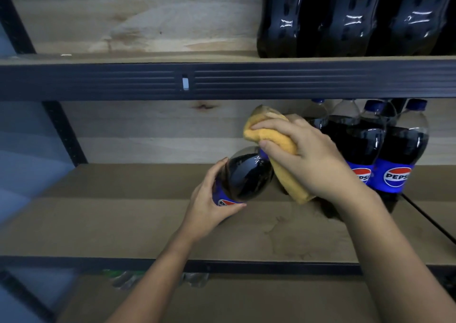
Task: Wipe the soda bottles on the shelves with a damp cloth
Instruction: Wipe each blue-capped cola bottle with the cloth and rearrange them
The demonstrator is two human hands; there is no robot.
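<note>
Head view: I note the Pepsi bottle [243, 177] tilted over the middle shelf [123, 214], long axis running up-right, neck toward the yellow cloth [278, 150]. L hand [209, 199] grips its label end; R hand [308, 155] clutches cloth at neck, so R wipes.

We read "PEPSI" on the blue label of the rightmost dark plastic cola bottle [401, 150]; its neighbouring dark bottle [355, 145] shows "PEPSI" partly hidden, the held tilted bottle [246, 174] only a logo fragment.
</note>
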